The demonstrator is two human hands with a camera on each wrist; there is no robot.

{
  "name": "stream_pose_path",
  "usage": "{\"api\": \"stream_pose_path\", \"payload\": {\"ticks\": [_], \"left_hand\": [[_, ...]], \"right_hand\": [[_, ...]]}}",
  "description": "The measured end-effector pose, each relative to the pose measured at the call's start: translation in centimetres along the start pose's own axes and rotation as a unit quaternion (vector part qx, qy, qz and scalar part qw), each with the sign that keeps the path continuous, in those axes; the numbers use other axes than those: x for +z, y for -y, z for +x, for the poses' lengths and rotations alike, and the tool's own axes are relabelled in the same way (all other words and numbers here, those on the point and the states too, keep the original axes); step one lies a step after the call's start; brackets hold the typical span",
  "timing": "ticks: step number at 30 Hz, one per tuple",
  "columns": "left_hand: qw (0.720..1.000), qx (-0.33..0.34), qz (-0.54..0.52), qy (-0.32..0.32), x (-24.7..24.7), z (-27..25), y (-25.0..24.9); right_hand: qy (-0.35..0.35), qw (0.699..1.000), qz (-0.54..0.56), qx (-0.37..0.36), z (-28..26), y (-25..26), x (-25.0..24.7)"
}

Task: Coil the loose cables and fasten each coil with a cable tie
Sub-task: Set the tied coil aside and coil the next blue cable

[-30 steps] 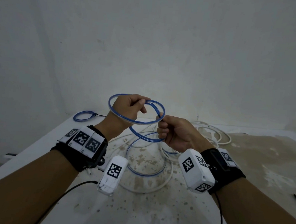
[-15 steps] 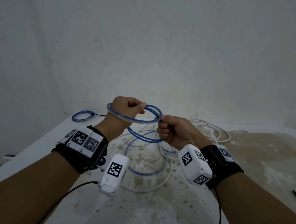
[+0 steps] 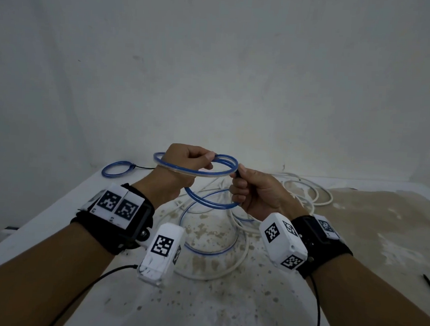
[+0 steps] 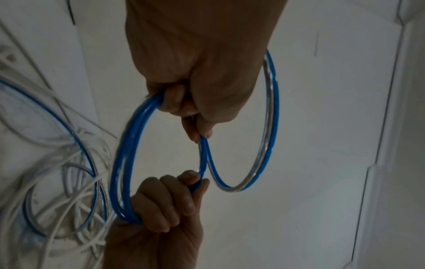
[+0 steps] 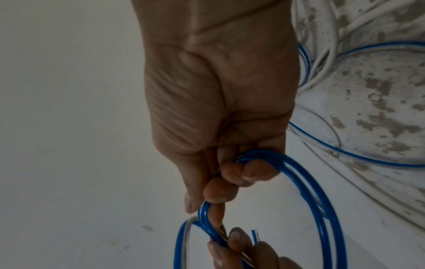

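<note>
White wall stands behind the stained table (image 3: 352, 284), where white cables (image 3: 305, 193) and the rest of the blue cable (image 3: 206, 202) still lie loose. Compared with a second ago, the left hand (image 3: 183, 163) and right hand (image 3: 255, 193), both curled tightly round the blue loops above the table, have lowered and flattened them. I judge the coil is growing, not yet tied

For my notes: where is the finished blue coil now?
Head view: the tied blue coil lies at the table's far left corner, beyond the left hand.
</note>
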State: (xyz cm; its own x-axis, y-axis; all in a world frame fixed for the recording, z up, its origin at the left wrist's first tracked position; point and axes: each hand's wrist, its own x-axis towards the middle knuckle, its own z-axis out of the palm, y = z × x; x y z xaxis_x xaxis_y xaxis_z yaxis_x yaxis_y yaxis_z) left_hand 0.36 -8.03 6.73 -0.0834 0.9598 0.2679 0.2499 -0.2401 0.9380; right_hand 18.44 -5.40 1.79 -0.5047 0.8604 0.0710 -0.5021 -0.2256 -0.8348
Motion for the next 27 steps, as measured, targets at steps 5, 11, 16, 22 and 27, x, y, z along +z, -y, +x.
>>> {"api": "stream_pose_path", "payload": {"ticks": [5, 11, 16, 22, 27], "left_hand": [[0.999, 0.012, 0.010, -0.033, 0.30, -0.08, 0.36], [0.995, -0.040, -0.021, -0.083, 0.75, 0.20, 0.44], [0.996, -0.036, -0.023, -0.076, 0.68, 0.06, 0.72], [0.995, 0.021, 0.071, -0.068, 0.52, -0.20, 0.71], [0.995, -0.044, 0.001, -0.091, 0.68, -0.10, 0.27]], "right_hand": [[-0.025, 1.000, 0.005, -0.005, 0.43, 0.00, 0.18], [-0.027, 0.999, 0.006, -0.031, 0.70, -0.24, 0.35], [-0.036, 0.998, 0.021, -0.055, 0.69, -0.60, 0.32], [-0.046, 0.997, 0.016, -0.052, 0.80, -0.72, 0.28], [-0.021, 0.999, 0.005, -0.042, 0.88, -0.51, 0.36]]}}
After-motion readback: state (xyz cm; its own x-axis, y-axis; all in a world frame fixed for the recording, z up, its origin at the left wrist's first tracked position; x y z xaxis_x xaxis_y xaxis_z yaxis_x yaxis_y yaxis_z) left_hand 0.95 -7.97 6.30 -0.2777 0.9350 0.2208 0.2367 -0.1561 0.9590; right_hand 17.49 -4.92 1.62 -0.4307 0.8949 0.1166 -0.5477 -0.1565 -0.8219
